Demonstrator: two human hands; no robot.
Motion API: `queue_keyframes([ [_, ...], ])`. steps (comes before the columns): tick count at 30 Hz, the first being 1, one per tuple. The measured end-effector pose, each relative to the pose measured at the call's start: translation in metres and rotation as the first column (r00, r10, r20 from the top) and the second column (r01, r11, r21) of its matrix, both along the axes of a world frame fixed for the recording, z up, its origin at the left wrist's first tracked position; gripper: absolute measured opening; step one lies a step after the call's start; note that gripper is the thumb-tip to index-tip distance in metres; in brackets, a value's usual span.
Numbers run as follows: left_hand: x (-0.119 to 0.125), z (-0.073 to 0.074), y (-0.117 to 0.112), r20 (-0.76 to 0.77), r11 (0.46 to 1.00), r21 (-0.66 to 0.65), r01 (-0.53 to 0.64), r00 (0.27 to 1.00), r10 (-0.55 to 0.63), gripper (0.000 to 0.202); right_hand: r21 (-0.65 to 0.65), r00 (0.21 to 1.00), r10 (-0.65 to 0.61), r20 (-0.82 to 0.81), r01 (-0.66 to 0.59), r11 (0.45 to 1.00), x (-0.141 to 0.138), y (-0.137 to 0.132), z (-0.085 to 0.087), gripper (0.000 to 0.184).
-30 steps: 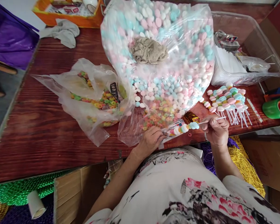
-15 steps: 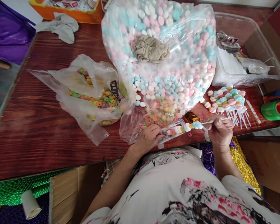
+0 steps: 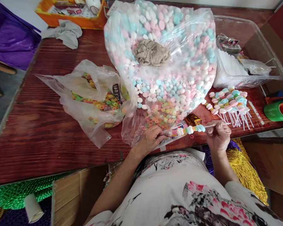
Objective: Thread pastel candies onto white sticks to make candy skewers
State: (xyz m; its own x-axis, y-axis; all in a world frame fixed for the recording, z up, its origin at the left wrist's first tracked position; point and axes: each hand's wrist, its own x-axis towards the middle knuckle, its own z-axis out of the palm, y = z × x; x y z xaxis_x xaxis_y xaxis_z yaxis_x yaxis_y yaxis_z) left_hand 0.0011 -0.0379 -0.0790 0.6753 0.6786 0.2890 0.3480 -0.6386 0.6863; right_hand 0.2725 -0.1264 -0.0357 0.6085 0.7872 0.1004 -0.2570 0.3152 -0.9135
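My right hand (image 3: 218, 135) is closed on the white stick of a candy skewer (image 3: 192, 129), holding it nearly level just above the table's front edge. Pale blue, white and yellow-orange candies are threaded along it. At the skewer's left end, my left hand (image 3: 152, 138) pinches a printed clear plastic wrapper (image 3: 173, 133); its fingertips partly hide the spot. Right behind the left hand, a clear bag (image 3: 129, 133) shows ring-shaped candies (image 3: 161, 113) through its film. A pile of finished-looking candy skewers (image 3: 231, 99) with white sticks lies beyond my right hand.
A big bag of pastel candies (image 3: 191, 66) topped by a brown cloth (image 3: 152, 52) fills the back middle. Left of it lies a bag of ring candies (image 3: 85, 89). A clear bin (image 3: 261, 40), green tape roll (image 3: 277, 111) and orange box (image 3: 47, 19) stand around.
My right hand has shifted slightly left, and its fingers have moved along the stick. My left hand stays at the wrapper. The view has tilted a little.
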Motion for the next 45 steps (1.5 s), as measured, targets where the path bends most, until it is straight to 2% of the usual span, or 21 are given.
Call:
queue_keyframes([
  [6,0.000,-0.001,0.000,-0.020,0.999,0.025,0.024,1.000,-0.023,0.021,-0.053,0.999,0.041,-0.011,-0.041,0.998,-0.008,0.000,-0.011,0.026],
  [10,0.000,-0.001,-0.001,-0.072,0.995,0.077,0.064,0.996,-0.058,0.020,-0.055,0.997,0.081,-0.009,-0.081,0.995,-0.010,0.000,-0.010,0.026],
  [13,0.001,0.003,-0.001,-0.111,0.991,0.098,0.093,0.990,-0.082,0.021,-0.002,0.990,0.089,0.108,-0.089,0.996,-0.009,-0.002,-0.004,0.023],
  [16,0.002,0.006,-0.001,-0.100,0.986,0.121,0.114,0.990,-0.102,0.020,0.034,0.953,0.160,0.258,-0.174,0.984,-0.008,-0.001,0.002,0.019],
  [20,0.001,0.004,-0.001,-0.073,0.982,0.135,0.128,0.990,-0.119,0.020,0.018,0.924,0.261,0.278,-0.277,0.961,-0.013,0.004,0.001,0.017],
  [25,-0.001,0.006,-0.003,0.006,0.992,0.082,0.100,0.995,-0.100,0.019,-0.043,0.943,0.302,0.142,-0.299,0.953,-0.024,0.013,-0.003,0.025],
  [30,-0.002,0.022,-0.005,0.124,0.998,0.062,-0.029,0.992,0.021,0.015,0.015,0.952,0.306,-0.019,-0.306,0.952,-0.024,0.019,0.006,0.030],
  [34,0.002,0.031,-0.008,0.207,0.993,-0.122,0.000,0.978,0.025,0.014,0.050,0.959,0.283,0.003,-0.283,0.958,-0.024,0.020,0.013,0.025],
  [36,0.005,0.030,-0.011,0.224,0.983,-0.186,-0.003,0.973,0.045,0.016,0.074,0.961,0.265,0.073,-0.270,0.960,-0.027,0.017,0.015,0.022],
  [40,0.010,0.018,-0.015,0.237,0.982,-0.186,-0.024,0.969,0.069,0.023,0.111,0.942,0.281,0.186,-0.304,0.946,-0.034,0.011,0.014,0.017],
  [42,0.010,0.014,-0.015,0.229,0.983,-0.177,-0.043,0.970,0.084,0.023,0.101,0.928,0.333,0.167,-0.352,0.930,-0.032,0.012,0.016,0.017],
  [45,0.007,0.016,-0.014,0.207,0.983,-0.173,-0.059,0.974,0.095,0.019,0.096,0.927,0.369,0.066,-0.374,0.922,-0.026,0.016,0.021,0.022],
])
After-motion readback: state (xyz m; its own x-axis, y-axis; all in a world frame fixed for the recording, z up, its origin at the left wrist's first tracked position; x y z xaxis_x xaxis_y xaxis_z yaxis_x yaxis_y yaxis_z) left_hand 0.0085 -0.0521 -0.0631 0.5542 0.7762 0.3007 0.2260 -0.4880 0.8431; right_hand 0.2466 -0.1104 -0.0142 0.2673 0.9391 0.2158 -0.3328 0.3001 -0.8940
